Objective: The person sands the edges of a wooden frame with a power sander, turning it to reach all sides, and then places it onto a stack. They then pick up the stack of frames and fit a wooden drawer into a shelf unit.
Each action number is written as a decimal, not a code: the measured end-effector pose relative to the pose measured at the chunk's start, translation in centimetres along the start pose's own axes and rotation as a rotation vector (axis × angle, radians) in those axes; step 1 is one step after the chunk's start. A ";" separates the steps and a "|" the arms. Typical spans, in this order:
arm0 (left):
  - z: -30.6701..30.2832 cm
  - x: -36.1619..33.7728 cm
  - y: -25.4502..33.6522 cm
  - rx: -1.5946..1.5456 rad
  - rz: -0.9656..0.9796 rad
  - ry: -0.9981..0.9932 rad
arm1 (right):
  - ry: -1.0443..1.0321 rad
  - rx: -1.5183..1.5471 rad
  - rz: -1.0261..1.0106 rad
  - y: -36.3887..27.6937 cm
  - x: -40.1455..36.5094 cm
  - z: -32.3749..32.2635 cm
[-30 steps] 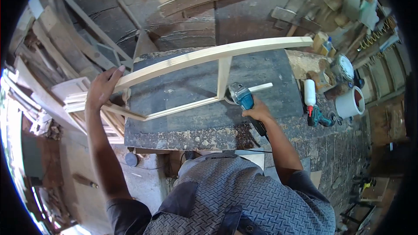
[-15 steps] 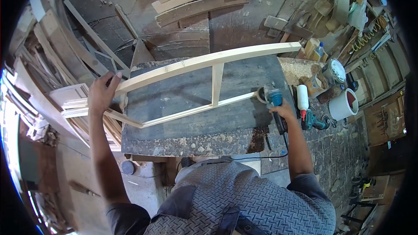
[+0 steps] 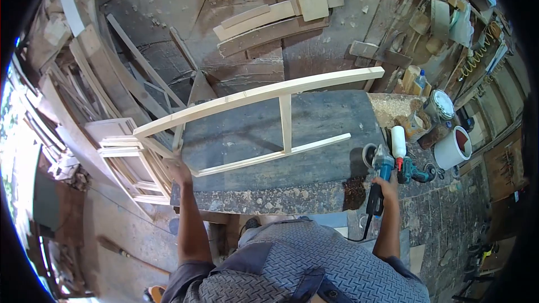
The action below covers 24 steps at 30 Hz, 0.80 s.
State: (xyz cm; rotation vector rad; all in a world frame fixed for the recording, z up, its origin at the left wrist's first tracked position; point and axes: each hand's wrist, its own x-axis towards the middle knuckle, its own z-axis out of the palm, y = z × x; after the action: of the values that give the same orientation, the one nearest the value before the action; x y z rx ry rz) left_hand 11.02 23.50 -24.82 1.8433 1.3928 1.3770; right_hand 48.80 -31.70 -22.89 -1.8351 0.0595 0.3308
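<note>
A pale wooden frame lies across the dark workbench top, with a long curved rail at the far side and a straight rail nearer me. My left hand grips the end piece of this frame at its left near corner. My right hand is closed on the body of a teal and black angle grinder. The grinder's disc is apart from the wood, to the right of the straight rail's free end.
Right of the grinder are a white bottle, a teal drill, a white bucket and an open can. Curved boards lie beyond the bench. Wooden frames lean at the left.
My left hand has moved from the curved rail's left end down to the near corner. The grinder has moved right and nearer me, away from the straight rail's end. The view has shifted.
</note>
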 end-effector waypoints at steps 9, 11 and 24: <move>-8.4 15.0 35.7 0.057 0.722 0.393 | -0.117 0.048 0.047 2.3 -4.3 -1.6; -10.4 16.9 42.8 0.185 0.911 0.352 | -0.146 0.057 0.057 1.7 -5.6 -1.2; -6.7 8.4 50.0 0.478 1.411 0.103 | -0.416 -0.081 -0.323 -5.9 -11.9 6.7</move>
State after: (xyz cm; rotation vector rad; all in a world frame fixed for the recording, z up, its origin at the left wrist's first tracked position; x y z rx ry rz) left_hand 27.44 10.20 21.72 3.3748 0.2441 1.7348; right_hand 37.31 -25.21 -15.99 -1.7854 -0.5387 0.4834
